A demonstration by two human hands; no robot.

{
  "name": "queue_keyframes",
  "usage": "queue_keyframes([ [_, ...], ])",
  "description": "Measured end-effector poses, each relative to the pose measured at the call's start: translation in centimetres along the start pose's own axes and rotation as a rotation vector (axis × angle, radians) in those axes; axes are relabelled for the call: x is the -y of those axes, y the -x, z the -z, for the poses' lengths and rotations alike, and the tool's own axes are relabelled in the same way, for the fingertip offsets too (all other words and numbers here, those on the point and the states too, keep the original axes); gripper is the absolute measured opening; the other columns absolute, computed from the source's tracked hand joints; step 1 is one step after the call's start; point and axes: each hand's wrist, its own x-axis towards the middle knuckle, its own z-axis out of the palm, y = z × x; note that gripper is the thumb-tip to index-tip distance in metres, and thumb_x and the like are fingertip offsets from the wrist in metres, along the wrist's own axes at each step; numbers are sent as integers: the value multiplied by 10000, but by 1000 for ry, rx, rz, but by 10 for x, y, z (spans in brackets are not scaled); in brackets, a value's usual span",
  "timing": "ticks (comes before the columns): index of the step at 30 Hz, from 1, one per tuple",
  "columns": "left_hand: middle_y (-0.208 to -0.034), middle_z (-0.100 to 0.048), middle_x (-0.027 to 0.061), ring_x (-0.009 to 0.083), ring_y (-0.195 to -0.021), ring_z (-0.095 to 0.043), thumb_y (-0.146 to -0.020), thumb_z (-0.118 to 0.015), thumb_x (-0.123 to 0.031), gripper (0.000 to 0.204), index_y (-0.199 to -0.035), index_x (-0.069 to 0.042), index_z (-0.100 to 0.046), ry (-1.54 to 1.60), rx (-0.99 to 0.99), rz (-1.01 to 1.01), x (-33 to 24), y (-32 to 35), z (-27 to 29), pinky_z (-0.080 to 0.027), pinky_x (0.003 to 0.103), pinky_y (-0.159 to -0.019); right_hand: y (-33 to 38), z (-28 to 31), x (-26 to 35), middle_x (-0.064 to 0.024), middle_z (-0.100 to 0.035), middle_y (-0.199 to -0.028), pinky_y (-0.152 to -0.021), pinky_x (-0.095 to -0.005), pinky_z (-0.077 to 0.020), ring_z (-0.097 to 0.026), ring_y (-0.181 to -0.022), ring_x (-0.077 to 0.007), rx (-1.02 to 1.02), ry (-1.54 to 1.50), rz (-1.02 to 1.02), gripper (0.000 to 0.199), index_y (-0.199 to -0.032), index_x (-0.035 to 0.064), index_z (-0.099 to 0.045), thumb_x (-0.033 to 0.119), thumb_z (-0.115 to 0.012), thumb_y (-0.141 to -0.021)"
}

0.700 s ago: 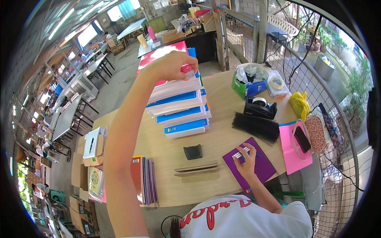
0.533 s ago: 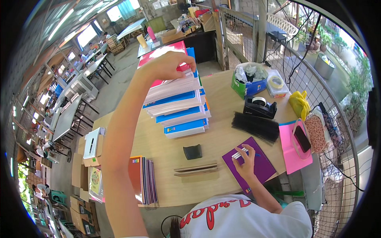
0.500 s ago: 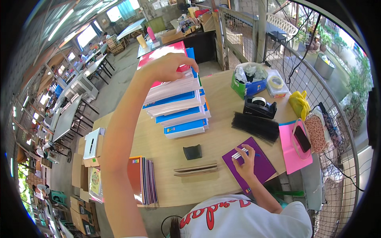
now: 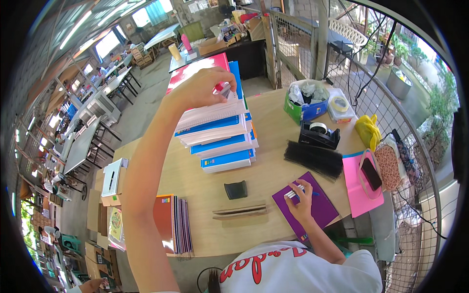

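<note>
My left hand (image 4: 207, 88) reaches over a tall stack of books and paper in the middle of the table. Its fingers are closed at the near right corner of the upper white pages (image 4: 212, 111), where a corner is lifted. Several blue-covered books (image 4: 227, 159) make up the lower stack, and a red glossy cover (image 4: 195, 72) tops the far part. My right hand (image 4: 302, 204) rests over a purple spiral notebook (image 4: 318, 210), fingers curled round small white sticks (image 4: 291, 193). A blue pen (image 4: 314, 193) shows beside the fingers; whether it is held is unclear.
A small black block (image 4: 236, 190) and thin brown strips (image 4: 240, 211) lie near the front. Spiral notebooks (image 4: 173, 224) stand at left. Right are black binding coils (image 4: 313, 160), a tape dispenser (image 4: 320, 134), a bin (image 4: 307, 100), a pink folder (image 4: 355, 188) and a wire fence.
My left hand has drawn slightly nearer and left, and a page corner now shows lifted at its fingers. The right hand has hardly moved. Another person's hand appears at the lower left.
</note>
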Motion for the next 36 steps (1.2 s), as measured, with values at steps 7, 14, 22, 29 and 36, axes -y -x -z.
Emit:
queue_keyframes([
  [7,-1100,-636,66,247,-1102,-582,-737,-745,-23,285,-1007,-99,-694,-10,27,-20,-2,-2,-2,-471,383,-987,-10,-3,9,-173,-521,-1218,-990,-486,-403,-482,-1143,-380,10,-51,-12,493,-1157,105,-670,57,-795,-683],
  [14,-1147,-632,51,210,-1139,-581,-762,-738,-10,317,-1055,-87,-644,142,-21,67,-3,4,5,-487,385,-1024,-61,6,38,-162,-568,-1124,-827,-383,-478,-558,-1006,-319,-59,-184,133,481,-1159,67,-662,45,-783,-694],
  [22,-1139,-642,37,182,-1106,-600,-783,-675,57,304,-1053,-75,-629,370,-115,62,6,6,3,-507,402,-1013,-264,-15,163,-112,-680,-1049,-845,-376,-491,-605,-936,-274,-22,-451,278,612,-1295,73,-557,231,-815,-763],
  [29,-1144,-638,39,192,-1132,-581,-794,-708,16,267,-1032,-81,-634,362,-148,59,8,10,5,-518,416,-993,-299,-47,179,-159,-742,-963,-850,-362,-507,-703,-937,-253,56,-596,110,679,-1291,18,-550,208,-858,-716],
  [36,-1150,-623,45,187,-1160,-557,-796,-742,-22,274,-1041,-75,-631,454,-167,74,12,14,2,-507,410,-994,-293,-60,178,-173,-735,-996,-810,-317,-523,-697,-947,-200,42,-788,65,605,-1297,-15,-562,93,-820,-760],
])
